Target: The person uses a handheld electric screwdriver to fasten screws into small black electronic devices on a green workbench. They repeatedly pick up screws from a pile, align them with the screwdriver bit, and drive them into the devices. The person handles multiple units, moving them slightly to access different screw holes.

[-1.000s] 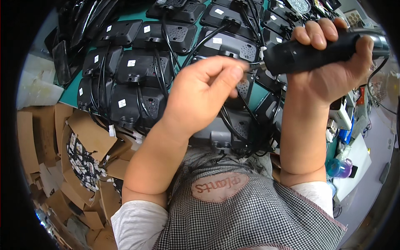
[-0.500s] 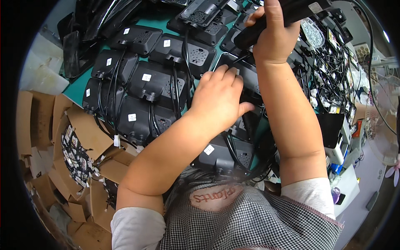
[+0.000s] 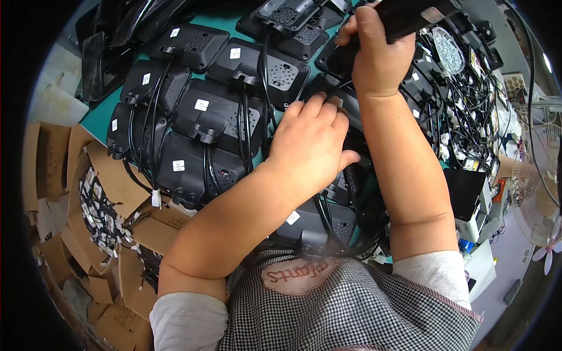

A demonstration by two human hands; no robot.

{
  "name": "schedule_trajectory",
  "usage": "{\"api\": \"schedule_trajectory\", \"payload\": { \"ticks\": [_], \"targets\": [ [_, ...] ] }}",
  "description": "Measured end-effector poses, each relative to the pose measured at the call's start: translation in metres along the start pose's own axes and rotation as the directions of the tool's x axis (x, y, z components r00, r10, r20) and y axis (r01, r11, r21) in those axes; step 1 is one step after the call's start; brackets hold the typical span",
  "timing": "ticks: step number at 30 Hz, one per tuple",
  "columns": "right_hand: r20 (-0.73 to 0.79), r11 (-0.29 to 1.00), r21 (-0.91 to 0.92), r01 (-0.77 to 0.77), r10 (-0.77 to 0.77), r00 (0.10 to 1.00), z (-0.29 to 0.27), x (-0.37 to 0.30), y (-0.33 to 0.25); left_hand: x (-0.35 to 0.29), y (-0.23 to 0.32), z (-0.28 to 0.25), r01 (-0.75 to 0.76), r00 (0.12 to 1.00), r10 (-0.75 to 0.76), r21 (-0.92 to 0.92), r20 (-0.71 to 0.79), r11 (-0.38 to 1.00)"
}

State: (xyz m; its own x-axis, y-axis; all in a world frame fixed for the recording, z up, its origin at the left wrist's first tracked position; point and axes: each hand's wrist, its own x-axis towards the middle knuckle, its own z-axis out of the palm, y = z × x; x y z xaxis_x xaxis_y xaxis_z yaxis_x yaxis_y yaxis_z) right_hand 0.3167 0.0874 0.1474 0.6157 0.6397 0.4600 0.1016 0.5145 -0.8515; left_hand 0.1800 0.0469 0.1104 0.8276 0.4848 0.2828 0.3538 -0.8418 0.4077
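Observation:
A black electric screwdriver [image 3: 413,20] is gripped in my right hand [image 3: 381,61], at the upper middle of the view. Its thin bit slants down to the left, toward a black plastic housing [image 3: 321,85]. On that housing lies my left hand [image 3: 310,137], with fingers stretched over it and thumb apart. The hand covers much of the part, and I cannot make out the bit's tip against the dark plastic. More black housings [image 3: 225,111] with white labels, speaker holes and black cables sit close around on the green table mat [image 3: 99,121].
Open cardboard boxes [image 3: 143,231], one with small cabled parts, stand at the lower left. Tangled cables [image 3: 468,111] and a round tray of small shiny pieces [image 3: 449,51] lie to the right. A black cord [image 3: 528,88] hangs at the right, near a fan [image 3: 535,175].
The whole view has shifted slightly. My right hand and the screwdriver have come a little lower. My left hand stays on the housing, which now looks darker and more tilted.

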Motion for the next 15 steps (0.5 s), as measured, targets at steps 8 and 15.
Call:
{"api": "schedule_trajectory", "payload": {
  "ticks": [8,15],
  "targets": [
    [0.097,0.999,-0.041,0.024,-0.020,0.995,0.002,-0.001,0.006,-0.001,0.000,0.000,-0.005,1.000,0.005,0.019,-0.012,1.000],
    [-0.070,0.999,-0.033,0.001,-0.004,0.998,-0.012,0.013,-0.016,0.004,0.002,0.001,-0.028,0.999,0.029,0.019,-0.034,0.999]
  ]
}}
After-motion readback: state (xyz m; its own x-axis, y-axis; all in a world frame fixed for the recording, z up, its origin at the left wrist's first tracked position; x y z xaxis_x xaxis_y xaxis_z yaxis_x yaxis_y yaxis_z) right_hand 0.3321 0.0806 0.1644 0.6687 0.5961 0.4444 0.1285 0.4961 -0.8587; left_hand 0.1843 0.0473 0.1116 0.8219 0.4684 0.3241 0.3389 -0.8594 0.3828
